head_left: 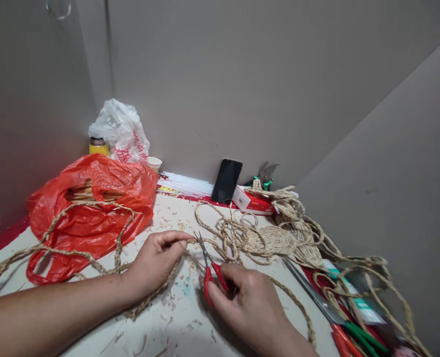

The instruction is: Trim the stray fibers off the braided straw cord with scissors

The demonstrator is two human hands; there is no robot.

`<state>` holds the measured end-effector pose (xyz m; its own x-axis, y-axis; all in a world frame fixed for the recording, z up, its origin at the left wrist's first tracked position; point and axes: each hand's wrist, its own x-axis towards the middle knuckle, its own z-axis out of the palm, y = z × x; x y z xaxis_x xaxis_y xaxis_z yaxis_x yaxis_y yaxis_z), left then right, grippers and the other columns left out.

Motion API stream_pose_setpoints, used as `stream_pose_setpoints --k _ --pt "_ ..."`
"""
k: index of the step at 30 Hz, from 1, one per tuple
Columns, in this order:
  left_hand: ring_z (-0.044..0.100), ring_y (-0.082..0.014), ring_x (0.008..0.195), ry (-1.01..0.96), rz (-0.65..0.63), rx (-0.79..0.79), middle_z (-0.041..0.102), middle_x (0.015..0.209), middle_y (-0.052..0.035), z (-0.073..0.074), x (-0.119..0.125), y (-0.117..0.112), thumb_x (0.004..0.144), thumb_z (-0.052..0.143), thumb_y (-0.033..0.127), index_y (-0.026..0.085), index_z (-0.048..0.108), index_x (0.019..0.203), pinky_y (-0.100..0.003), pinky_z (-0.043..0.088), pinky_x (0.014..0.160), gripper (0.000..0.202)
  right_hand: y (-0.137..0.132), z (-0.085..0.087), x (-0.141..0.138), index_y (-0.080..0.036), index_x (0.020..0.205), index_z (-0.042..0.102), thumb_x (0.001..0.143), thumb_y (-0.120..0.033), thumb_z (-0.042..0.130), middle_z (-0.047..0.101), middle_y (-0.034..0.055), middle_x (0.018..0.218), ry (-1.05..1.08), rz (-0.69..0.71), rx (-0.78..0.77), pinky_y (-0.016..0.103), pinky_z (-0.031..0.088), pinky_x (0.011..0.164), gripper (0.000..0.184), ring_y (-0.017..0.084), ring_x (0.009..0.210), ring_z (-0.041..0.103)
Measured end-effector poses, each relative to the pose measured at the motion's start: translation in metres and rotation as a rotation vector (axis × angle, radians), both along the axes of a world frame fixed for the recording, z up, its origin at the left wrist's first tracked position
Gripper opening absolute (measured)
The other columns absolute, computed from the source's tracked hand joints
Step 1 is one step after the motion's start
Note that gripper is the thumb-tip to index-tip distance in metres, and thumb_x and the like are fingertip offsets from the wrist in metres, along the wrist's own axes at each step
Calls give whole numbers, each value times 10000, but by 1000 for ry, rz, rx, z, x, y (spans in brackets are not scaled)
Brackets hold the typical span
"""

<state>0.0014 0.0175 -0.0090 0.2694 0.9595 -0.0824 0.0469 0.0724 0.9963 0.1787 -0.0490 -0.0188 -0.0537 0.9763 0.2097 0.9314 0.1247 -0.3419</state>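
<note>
Pinched between the thumb and fingers of my left hand (159, 260) is a braided straw rope (296, 302). My right hand (247, 302) grips a small pair of scissors (208, 267) by its red handles. The blades point away from me, and their tips are at the rope just right of my left fingertips. Whether the blades touch the rope I cannot tell. More of the braid trails under my left wrist and off to the left. Beyond the scissors lies a coiled, woven piece of the same cord (272, 241) with loose loops around it.
On the left, a red plastic bag (93, 238) holds straw strips. Behind it are a white plastic bag (121, 129), a yellow jar (98, 146) and a paper cup (154, 163). A phone (226, 181) leans on the wall beside a red box (255, 202). Large shears (316, 297) lie at right.
</note>
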Motion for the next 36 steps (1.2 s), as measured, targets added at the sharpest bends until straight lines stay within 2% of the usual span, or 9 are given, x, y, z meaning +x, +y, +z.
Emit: stream_pose_setpoints --k 7,11,15,19,24,33,36 --pt "544 -126 700 29 22 93 688 810 -23 -7 -1 1 766 567 255 161 727 888 -228 414 665 223 -1 1 -4 -207 494 380 769 -390 499 444 -35 435 -56 1 -12 271 179 477 352 100 426 309" --pt "467 -104 600 52 38 60 625 707 -6 -8 -1 3 762 559 267 155 717 895 -212 354 554 236 -2 -1 -4 -200 483 361 775 -369 498 438 -38 432 -51 32 -2 269 181 482 364 94 430 293" --pt "366 -75 500 0 31 6 505 563 41 -7 0 3 755 573 279 143 692 885 -200 294 494 223 -1 -3 -3 -194 487 368 796 -312 473 456 -39 459 -5 91 26 259 197 493 347 88 442 315" --pt "390 -70 454 -118 -39 -97 517 554 50 -8 0 4 752 590 320 151 626 877 -201 295 468 213 1 -4 -1 -198 488 348 793 -329 470 396 -48 445 61 60 -9 253 198 485 354 90 448 297" --pt "428 -89 424 -154 -112 -180 481 492 63 -13 -1 5 742 640 394 155 582 838 -219 333 462 264 2 -2 -2 -203 483 331 757 -387 495 310 -56 433 45 -8 -114 261 177 467 368 98 449 264" --pt "373 -58 464 -155 -105 -172 472 526 65 -16 -2 7 734 675 349 151 590 839 -200 256 476 240 -1 5 -7 -202 487 411 733 -395 510 442 -34 440 -87 -15 -151 278 156 493 328 103 445 282" --pt "358 -54 467 -167 -113 -177 468 531 66 -15 -3 6 738 665 334 149 584 824 -200 247 480 220 -1 5 -8 -200 485 406 738 -393 508 436 -34 436 -89 -8 -146 279 153 491 333 103 446 272"
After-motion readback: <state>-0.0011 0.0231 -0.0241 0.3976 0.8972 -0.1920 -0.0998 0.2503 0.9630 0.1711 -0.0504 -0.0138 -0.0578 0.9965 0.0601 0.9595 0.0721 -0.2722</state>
